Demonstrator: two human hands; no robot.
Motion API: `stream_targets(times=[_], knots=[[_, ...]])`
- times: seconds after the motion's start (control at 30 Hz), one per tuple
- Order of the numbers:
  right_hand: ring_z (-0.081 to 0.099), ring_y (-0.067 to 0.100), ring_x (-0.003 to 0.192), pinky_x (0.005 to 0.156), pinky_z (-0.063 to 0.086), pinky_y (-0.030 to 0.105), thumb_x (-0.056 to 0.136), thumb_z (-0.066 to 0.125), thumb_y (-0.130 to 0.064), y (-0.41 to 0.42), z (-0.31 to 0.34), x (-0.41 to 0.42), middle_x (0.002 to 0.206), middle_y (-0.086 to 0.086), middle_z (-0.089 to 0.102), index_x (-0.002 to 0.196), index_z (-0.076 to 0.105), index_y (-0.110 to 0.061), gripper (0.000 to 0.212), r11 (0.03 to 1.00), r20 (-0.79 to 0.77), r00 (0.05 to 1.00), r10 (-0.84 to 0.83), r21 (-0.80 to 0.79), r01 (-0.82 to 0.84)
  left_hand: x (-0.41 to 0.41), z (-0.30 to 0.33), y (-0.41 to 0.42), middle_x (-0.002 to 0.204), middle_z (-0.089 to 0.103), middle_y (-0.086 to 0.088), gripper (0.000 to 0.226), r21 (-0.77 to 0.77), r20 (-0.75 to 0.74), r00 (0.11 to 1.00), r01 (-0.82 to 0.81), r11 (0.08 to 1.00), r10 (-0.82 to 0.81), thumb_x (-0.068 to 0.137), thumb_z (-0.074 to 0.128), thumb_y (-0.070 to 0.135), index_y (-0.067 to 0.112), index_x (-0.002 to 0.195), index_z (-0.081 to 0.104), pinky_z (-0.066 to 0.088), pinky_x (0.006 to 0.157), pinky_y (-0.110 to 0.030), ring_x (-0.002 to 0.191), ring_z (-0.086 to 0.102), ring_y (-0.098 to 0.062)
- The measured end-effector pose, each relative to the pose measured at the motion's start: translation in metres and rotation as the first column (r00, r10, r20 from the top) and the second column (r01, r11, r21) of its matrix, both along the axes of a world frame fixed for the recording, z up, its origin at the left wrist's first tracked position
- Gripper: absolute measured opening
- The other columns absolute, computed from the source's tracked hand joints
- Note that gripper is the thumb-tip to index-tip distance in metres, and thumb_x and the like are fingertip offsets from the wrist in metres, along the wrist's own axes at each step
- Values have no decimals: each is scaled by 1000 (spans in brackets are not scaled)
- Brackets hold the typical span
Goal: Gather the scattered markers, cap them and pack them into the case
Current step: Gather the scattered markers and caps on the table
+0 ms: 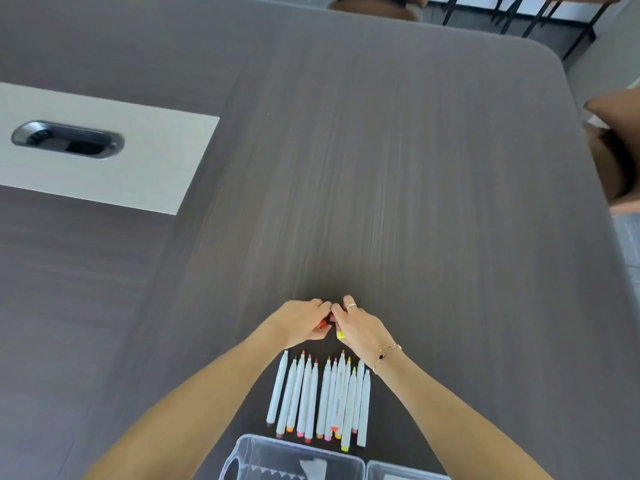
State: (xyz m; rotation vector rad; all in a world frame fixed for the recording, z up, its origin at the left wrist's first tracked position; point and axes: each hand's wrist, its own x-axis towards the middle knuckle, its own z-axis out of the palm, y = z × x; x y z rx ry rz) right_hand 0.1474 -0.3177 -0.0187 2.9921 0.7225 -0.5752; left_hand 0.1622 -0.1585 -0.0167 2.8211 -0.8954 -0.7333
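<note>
Both arms reach forward — left hand [300, 322] and right hand [360, 327] meet, fingers curled, fingertips touching.

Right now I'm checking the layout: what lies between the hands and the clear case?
In the head view, a row of white markers lies on the table between the hands and the case.
</note>
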Motion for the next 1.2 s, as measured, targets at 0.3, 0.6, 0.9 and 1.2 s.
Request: stream_targets(times=[0.3, 0.6, 0.9, 1.2], knots=[[61, 15, 54, 34, 46, 22, 81, 70, -35, -11, -17, -16, 96, 7, 58, 102, 59, -13, 32, 986, 31, 999, 9, 164, -14, -4, -4, 17, 111, 45, -6, 38, -43, -1, 992, 123, 992, -123, 98, 42, 35, 19, 132, 38, 46, 66, -25, 84, 47, -14], [62, 21, 93, 67, 58, 32, 91, 52, -44, -13, -17, -8, 125, 7, 47, 127, 44, -12, 49, 976, -31, 999, -17, 215, 24, -8, -9, 13, 121, 46, -5, 44, -149, 34, 998, 66, 987, -61, 94, 51, 36, 17, 132, 40, 42, 68, -17, 84, 47, -10], [64, 20, 94, 57, 57, 27, 84, 64, -40, -20, -19, -16, 119, 6, 58, 121, 54, -12, 47, 964, 56, 998, 6, 266, -21, -10, -15, 16, 135, 42, -2, 44, -171, 57, 997, 70, 983, -61, 94, 52, 35, 20, 134, 44, 50, 88, -25, 117, 46, -15], [68, 17, 87, 56, 56, 21, 70, 79, -36, -24, -13, -26, 111, 4, 67, 113, 63, -18, 49, 972, 98, 995, 17, 232, -40, -24, -19, 27, 133, 54, -4, 50, -125, 168, 980, 129, 984, -107, 88, 61, 34, 23, 134, 47, 48, 92, -32, 114, 57, -21]])
